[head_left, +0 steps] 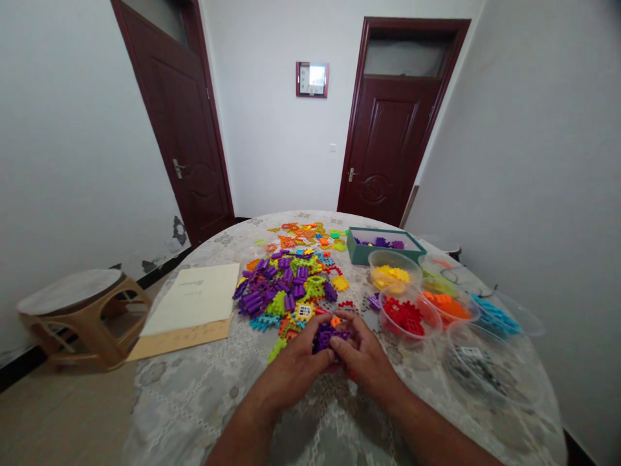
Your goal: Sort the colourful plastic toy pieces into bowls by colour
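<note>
Close to the table's near side, my left hand (301, 353) and my right hand (361, 349) meet around purple plastic building pieces (326, 336). Fingers of both hands are curled about them, with the thumbs almost touching in front. A bit of orange (336, 321) shows between the fingertips, and some red peeks out beneath the right hand. How the held pieces join is hidden by the fingers. Just beyond the hands lies a heap of interlocking building pieces (279, 281), mostly purple and lime green, with blue, yellow and orange ones mixed in.
To the right stand clear tubs of sorted pieces: yellow (391, 277), red (405, 317), orange (449, 305), blue (497, 315) and grey (478, 369). Behind them is a green box (361, 254) holding purple pieces. Papers (194, 298) lie at left; a stool (82, 310) stands beside the table.
</note>
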`<state>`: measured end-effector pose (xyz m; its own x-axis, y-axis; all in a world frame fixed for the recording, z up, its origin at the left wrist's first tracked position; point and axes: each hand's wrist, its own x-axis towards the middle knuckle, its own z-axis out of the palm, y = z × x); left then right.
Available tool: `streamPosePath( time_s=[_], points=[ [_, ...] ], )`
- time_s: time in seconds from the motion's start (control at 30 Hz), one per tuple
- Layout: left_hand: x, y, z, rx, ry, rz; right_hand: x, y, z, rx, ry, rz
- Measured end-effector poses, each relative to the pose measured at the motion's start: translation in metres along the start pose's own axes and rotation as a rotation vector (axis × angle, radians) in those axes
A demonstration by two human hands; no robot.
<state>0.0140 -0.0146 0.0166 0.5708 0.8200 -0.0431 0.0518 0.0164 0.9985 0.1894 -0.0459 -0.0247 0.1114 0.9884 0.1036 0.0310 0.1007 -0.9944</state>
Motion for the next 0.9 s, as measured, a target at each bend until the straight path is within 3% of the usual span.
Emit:
streamPosePath(
  time_s=[0.07,0.27,0.47,0.6,0.73,0.9],
  points=[
    [-0.002,0.004,0.002,-0.024,-0.032,0.009,0.0,-0.004,-0.001,0.03,-0.054,0.025],
    [0.001,0.0,0.002,0.097,0.086,0.019,0.0,-0.003,-0.002,0.067,-0.132,0.117],
    [0.004,-0.012,-0.007,0.199,-0.008,0.061,0.003,-0.01,-0.005,0.012,-0.191,0.155],
    [0.005,-0.011,-0.01,-0.013,-0.065,0.09,0.004,-0.026,-0.011,-0.029,-0.153,0.166],
    [0.004,-0.003,-0.009,-0.154,-0.08,0.048,0.005,-0.037,-0.024,-0.013,-0.128,0.182],
    [0.004,0.004,-0.015,-0.195,0.05,-0.029,0.027,-0.057,-0.065,0.061,-0.097,0.226]
  ],
)
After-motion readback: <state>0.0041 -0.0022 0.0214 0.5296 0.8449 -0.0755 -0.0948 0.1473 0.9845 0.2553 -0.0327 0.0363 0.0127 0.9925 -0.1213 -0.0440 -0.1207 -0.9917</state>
